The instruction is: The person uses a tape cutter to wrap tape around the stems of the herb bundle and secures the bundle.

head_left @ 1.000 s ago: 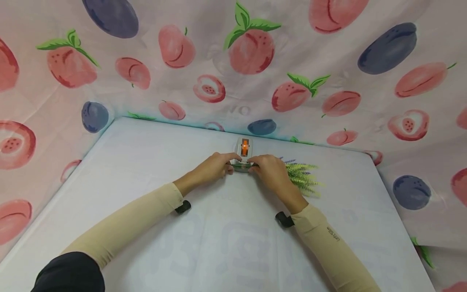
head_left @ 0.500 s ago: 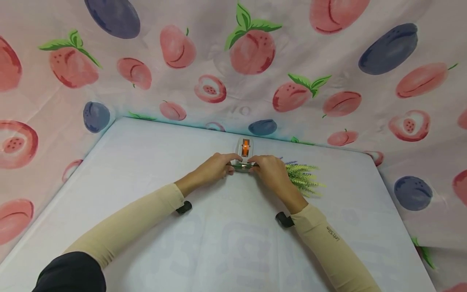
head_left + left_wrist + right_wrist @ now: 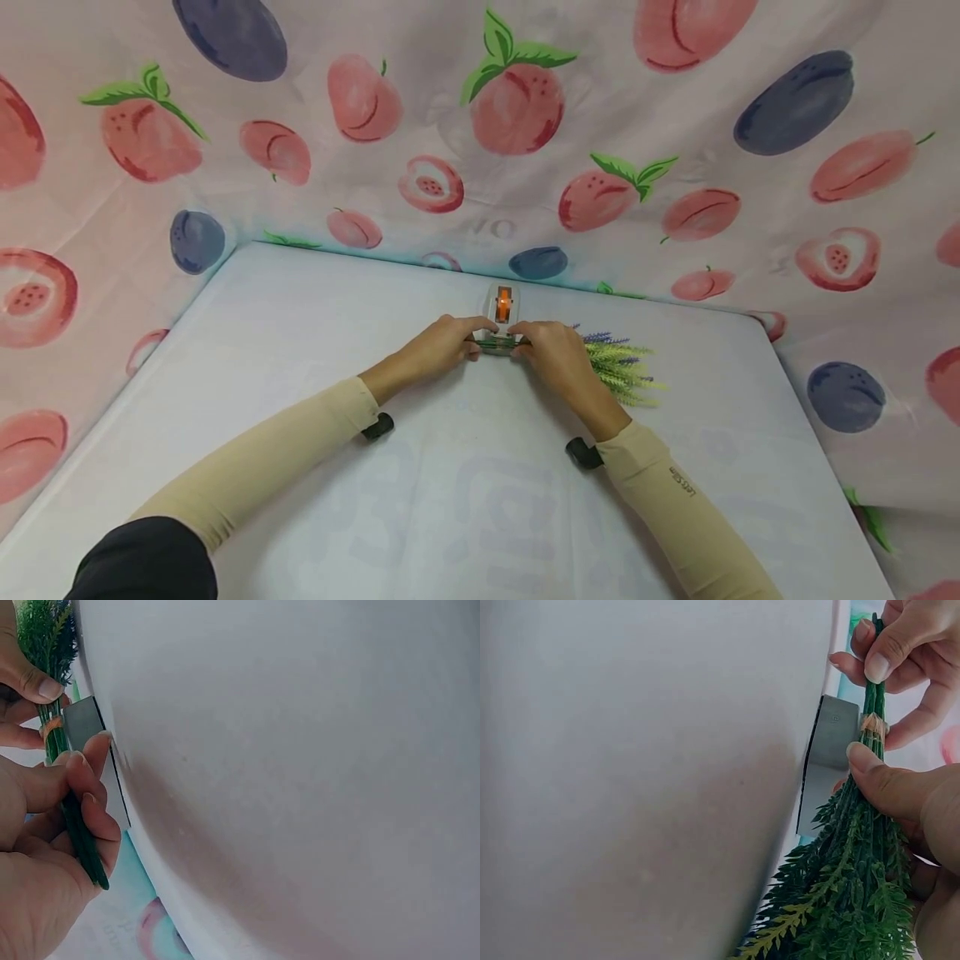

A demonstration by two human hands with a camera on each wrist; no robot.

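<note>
A bunch of artificial flowers (image 3: 624,371), yellow-green with purple tips, lies sideways across the front of a tape dispenser (image 3: 503,305) with an orange roll. My left hand (image 3: 442,348) pinches the bare ends of the green stems (image 3: 86,847). On the other side, my right hand (image 3: 557,354) grips the stems where the leaves begin, thumb on top. Between both hands a tan band (image 3: 873,726) wraps the stems. Close behind it shows the dispenser's grey end (image 3: 834,739). The leafy heads (image 3: 862,877) spread out past my right hand.
The white-covered table (image 3: 480,483) reaches up to a fruit-print cloth wall (image 3: 442,108) just behind the dispenser. The cloth also rises along the left and right sides. A black wrist camera (image 3: 584,452) sits under the right forearm, another black camera (image 3: 378,426) under the left.
The flower heads have turned slightly, so more purple tips show beside my right hand. Both hands stay at the dispenser with the stems in their grip.
</note>
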